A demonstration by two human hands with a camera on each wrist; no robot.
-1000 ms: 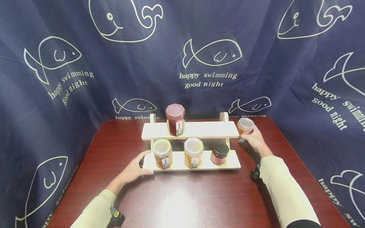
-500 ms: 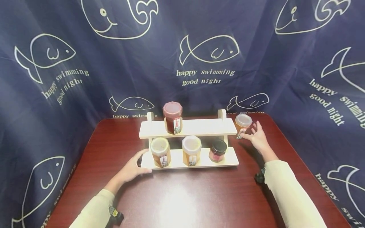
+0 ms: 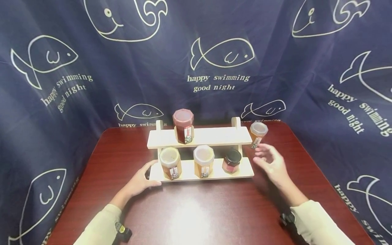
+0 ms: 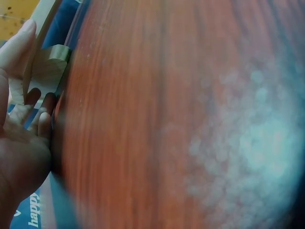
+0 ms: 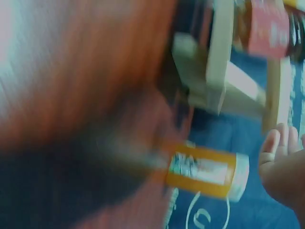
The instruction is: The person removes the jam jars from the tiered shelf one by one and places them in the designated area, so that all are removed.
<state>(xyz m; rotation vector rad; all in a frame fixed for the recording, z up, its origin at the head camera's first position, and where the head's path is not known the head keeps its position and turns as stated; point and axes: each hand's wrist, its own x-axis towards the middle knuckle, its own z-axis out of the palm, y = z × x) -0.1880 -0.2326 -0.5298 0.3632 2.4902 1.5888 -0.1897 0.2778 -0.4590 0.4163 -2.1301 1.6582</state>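
Observation:
A two-tier white wooden rack (image 3: 220, 136) stands on the table. My left hand (image 3: 138, 181) holds the left end of its lower shelf, thumb in front; the left wrist view shows the hand (image 4: 24, 148) around the board's end. My right hand (image 3: 273, 167), fingers loosely bent and holding nothing, hangs right of the rack, in front of an amber jar (image 3: 258, 134) with a pale lid. In the right wrist view that jar (image 5: 202, 171) stands apart from the hand (image 5: 286, 167).
A dark red jar (image 3: 183, 126) stands on the upper shelf. Below are two pale-lidded jars (image 3: 170, 164) (image 3: 203, 162) and a small black-lidded jar (image 3: 231, 161). A blue curtain (image 3: 171, 75) rises behind the red-brown table (image 3: 190, 207).
My right hand has let go of the amber jar and drawn back toward me. The left hand still holds the rack. The head view has shifted slightly.

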